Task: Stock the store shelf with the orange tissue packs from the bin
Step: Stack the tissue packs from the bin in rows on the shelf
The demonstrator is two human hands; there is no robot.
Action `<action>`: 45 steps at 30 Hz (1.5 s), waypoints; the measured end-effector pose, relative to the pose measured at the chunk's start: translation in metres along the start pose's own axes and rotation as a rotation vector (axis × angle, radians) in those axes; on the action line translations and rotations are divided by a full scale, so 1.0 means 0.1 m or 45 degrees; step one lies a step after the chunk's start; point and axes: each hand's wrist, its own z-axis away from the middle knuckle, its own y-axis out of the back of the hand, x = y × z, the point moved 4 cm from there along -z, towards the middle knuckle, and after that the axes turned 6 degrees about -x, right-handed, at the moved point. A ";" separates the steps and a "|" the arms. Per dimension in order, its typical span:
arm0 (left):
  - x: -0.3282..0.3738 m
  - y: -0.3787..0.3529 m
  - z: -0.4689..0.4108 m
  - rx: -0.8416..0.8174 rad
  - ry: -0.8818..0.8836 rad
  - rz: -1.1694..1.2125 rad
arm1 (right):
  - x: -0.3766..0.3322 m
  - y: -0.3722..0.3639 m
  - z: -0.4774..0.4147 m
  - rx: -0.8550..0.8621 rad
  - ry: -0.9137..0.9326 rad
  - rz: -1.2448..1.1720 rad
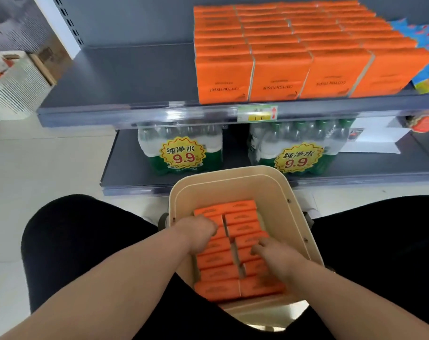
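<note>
Your left hand (198, 233) curls on one orange film-wrapped tissue pack (219, 236), right hand (273, 252) fingers flat: pulling may drag wedged neighbours.

I see a bin (229, 173) of smooth plastic, orange tissue packs (216, 260) in slightly glossy film, and a shelf (125, 77) of matt painted metal

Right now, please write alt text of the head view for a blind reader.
A left hand and a right hand reach into a beige bin of orange tissue packs; ahead, a grey shelf holds stacked packs.
</note>
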 end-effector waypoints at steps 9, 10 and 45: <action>0.20 0.02 -0.11 -0.015 -0.045 0.024 | -0.02 -0.17 0.00 -0.178 0.012 0.092; 0.22 0.01 -0.12 -0.018 -0.057 0.021 | -0.02 -0.17 -0.02 -0.172 0.009 0.096; 0.48 -0.74 -0.38 -0.596 -0.266 -0.216 | 0.06 0.24 -0.14 0.253 -0.217 -0.085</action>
